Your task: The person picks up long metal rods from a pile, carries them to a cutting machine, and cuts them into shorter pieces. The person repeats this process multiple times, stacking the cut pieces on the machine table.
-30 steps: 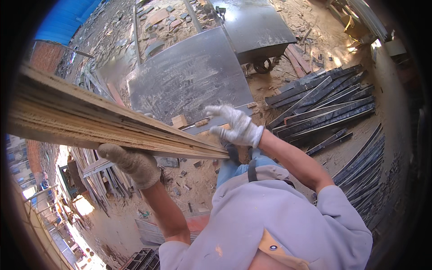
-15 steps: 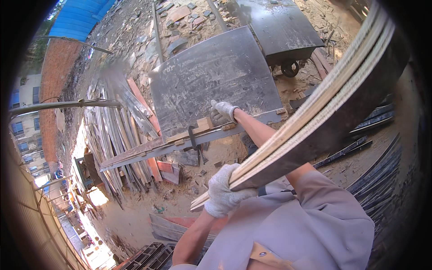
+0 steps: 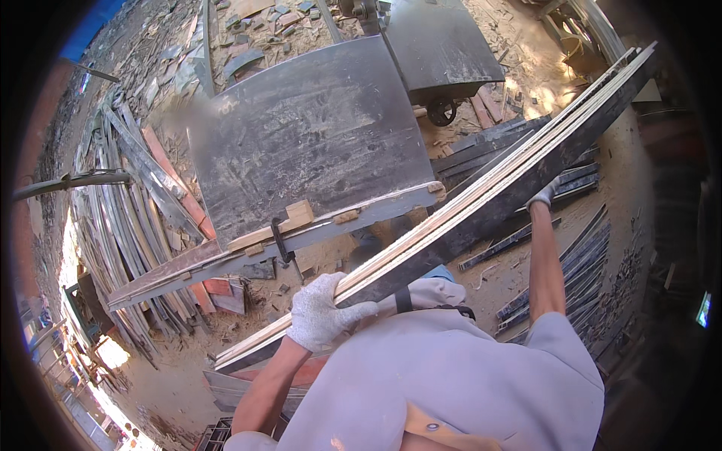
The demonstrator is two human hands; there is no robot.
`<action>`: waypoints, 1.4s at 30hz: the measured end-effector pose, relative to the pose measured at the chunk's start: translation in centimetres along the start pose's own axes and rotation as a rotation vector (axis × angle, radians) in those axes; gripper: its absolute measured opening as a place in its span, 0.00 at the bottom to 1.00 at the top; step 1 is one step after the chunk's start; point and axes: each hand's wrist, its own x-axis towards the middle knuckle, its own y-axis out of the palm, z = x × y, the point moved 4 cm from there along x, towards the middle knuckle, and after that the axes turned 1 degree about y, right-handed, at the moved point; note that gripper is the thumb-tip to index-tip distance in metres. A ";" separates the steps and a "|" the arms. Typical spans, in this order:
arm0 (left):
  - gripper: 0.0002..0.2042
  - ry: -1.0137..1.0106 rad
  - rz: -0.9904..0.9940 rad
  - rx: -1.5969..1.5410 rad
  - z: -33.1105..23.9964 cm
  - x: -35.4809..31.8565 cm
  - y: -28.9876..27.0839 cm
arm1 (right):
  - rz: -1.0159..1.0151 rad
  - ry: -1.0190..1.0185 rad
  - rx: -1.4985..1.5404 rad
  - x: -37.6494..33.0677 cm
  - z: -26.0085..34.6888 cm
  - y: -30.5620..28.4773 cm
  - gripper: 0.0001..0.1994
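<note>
Several long plywood strips (image 3: 481,214), pale at their layered edges and dark on the face, lie stacked together and slant across my front from lower left to upper right. My left hand (image 3: 323,310), in a whitish knit glove, is closed around the stack near its lower end. Toward the far end, my right hand (image 3: 543,194), gloved too, meets the lower edge of the stack; its fingers are mostly hidden there. Beyond the strips stands a work table with a dark, worn panel top (image 3: 312,135). A black clamp (image 3: 282,242) and a small wood block (image 3: 299,213) sit on its near edge.
A dark cart (image 3: 444,52) with a wheel stands behind the table. Piled scrap strips (image 3: 135,218) lie at the left, and stacked dark strips (image 3: 564,263) at the right. Offcuts (image 3: 278,30) litter the sandy ground behind. A pole (image 3: 75,180) juts in from the left.
My right hand has left the table top and swung right to the strips. The stack's far end has moved away from me and lower in view, and my view has shifted right.
</note>
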 end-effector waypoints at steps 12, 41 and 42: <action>0.35 0.011 0.158 0.073 -5.7 13.0 0.0 | 1.043 -1.609 -1.398 -19.6 24.1 22.4 0.46; 0.26 0.389 -0.219 0.640 1.4 30.6 6.3 | 1.023 -1.021 -1.456 18.2 23.6 -1.3 0.25; 0.25 0.394 -0.197 0.627 1.1 31.3 6.5 | 1.048 -1.015 -1.507 19.5 23.5 -2.3 0.25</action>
